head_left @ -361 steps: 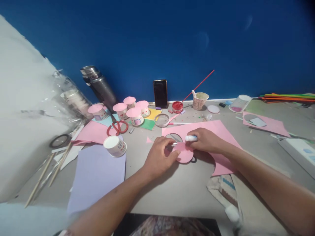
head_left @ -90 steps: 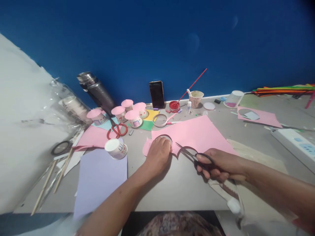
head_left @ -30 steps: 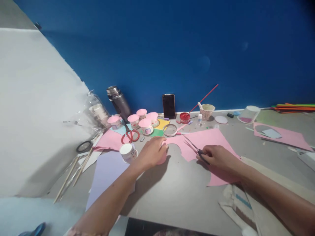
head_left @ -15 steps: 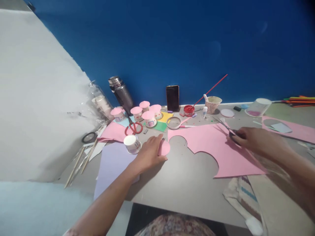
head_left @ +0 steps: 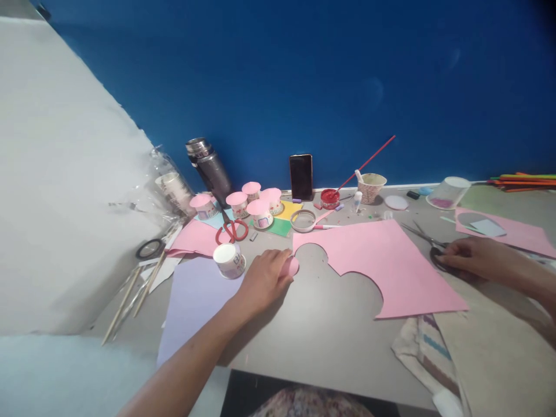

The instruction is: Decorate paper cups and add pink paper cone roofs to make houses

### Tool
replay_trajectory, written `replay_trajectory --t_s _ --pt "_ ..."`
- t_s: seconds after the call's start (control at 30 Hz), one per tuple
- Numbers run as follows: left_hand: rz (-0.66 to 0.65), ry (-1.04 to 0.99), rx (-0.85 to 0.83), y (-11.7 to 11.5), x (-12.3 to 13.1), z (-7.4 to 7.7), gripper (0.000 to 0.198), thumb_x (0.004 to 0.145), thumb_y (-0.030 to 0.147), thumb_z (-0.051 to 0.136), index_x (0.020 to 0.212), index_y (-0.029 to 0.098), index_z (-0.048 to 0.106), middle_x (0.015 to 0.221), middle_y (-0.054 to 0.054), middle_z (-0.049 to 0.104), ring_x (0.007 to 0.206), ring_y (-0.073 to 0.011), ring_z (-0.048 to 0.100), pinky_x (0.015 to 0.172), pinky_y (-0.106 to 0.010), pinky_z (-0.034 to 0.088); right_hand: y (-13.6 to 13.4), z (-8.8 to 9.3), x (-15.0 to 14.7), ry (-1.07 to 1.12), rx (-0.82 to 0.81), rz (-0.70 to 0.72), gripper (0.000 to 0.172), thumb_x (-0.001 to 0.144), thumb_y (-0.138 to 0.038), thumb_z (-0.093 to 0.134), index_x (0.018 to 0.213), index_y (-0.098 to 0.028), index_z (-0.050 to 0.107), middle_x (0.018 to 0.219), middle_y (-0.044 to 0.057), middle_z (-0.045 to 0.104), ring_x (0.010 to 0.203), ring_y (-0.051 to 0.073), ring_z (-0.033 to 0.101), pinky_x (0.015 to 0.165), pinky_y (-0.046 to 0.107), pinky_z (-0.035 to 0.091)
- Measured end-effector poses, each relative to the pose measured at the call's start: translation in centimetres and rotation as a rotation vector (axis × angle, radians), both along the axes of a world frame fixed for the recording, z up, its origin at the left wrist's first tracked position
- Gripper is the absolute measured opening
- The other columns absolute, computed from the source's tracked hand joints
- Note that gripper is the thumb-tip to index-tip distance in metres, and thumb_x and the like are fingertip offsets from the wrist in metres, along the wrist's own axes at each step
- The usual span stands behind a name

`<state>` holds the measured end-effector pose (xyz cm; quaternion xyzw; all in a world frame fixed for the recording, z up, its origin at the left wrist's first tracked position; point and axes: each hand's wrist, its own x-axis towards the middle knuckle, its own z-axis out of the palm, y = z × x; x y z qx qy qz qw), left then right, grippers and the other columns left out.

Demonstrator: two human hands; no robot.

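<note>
Between the fingers and thumb of my left hand [head_left: 264, 279] is a small pink paper disc [head_left: 291, 266], partly covered by the fingers. My right hand [head_left: 471, 256] is closed round the dark handles of a pair of scissors [head_left: 428, 240], their blades apart and pointing left. Between the hands lies a large pink sheet [head_left: 360, 255] with two curved bites cut from its near left edge. A small white paper cup [head_left: 229, 260] with drawings stands upside down just left of my left hand, on a lilac sheet [head_left: 191, 307].
Several small cups with pink tops [head_left: 259, 207] stand at the back left beside red-handled scissors [head_left: 232, 229] and a steel flask [head_left: 209, 171]. A phone [head_left: 301, 176] leans on the blue wall. Further right are red paint [head_left: 330, 198], a patterned cup [head_left: 370, 188] and a cloth [head_left: 428, 353].
My right hand has moved right with the scissors, off the large pink sheet. My left hand keeps the pink disc at nearly the same place, now more tilted. The view has shifted slightly.
</note>
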<state>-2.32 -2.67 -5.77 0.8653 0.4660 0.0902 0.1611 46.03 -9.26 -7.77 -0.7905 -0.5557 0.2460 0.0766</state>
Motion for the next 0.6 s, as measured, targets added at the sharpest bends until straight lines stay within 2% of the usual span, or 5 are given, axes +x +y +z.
replay_trajectory --t_s 0.1,0.2,0.37,0.47,0.6 --pt "0.001 0.0 0.035 -0.3 0.1 -0.4 0.044 0.09 0.022 0.064 0.134 0.023 0.062 0.128 -0.015 0.068 0.117 -0.0361 0.062 0.097 -0.05 0.048 -0.2 0.8 -0.7 -0.079 0.089 -0.058 0.023 0.093 -0.039 0.06 0.082 -0.023 0.073 0.081 0.015 0.075 0.074 0.034 0.068 0.071 0.045 0.042" --pt "0.0 -0.036 0.061 -0.8 0.0 -0.8 0.036 0.091 0.022 0.061 0.126 0.023 0.066 0.117 -0.014 0.069 0.105 -0.0333 0.063 0.092 -0.049 0.049 -0.4 2.1 -3.1 -0.182 0.161 -0.073 0.028 0.093 -0.044 0.057 0.082 -0.024 0.072 0.091 0.015 0.078 0.082 0.037 0.07 0.072 0.045 0.042" --pt "0.116 -0.348 -0.018 -1.7 0.2 -0.1 0.026 0.091 0.024 0.061 0.116 0.023 0.069 0.111 -0.009 0.07 0.103 -0.0282 0.066 0.092 -0.044 0.05 -0.5 3.6 -7.9 -0.199 -0.021 -0.078 0.051 0.087 -0.067 0.062 0.112 -0.023 0.07 0.096 0.016 0.079 0.085 0.04 0.071 0.067 0.044 0.042" --pt "0.286 -0.663 -0.269 -1.9 0.3 0.8 0.027 0.087 0.029 0.07 0.113 0.022 0.069 0.106 -0.007 0.073 0.098 -0.0258 0.07 0.087 -0.039 0.054 -0.2 3.1 -9.0 -0.205 0.015 -0.091 0.064 0.081 -0.062 0.069 0.13 -0.022 0.063 0.102 0.016 0.079 0.09 0.041 0.072 0.067 0.042 0.042" --pt "0.413 -1.113 -0.761 -1.5 0.7 1.8 0.034 0.08 0.031 0.082 0.107 0.018 0.067 0.087 -0.005 0.073 0.081 -0.0213 0.073 0.07 -0.031 0.057 0.4 1.7 -8.5 -0.118 0.155 -0.09 0.059 0.082 -0.047 0.066 0.135 -0.021 0.06 0.088 0.009 0.077 0.075 0.032 0.071 0.062 0.037 0.042"
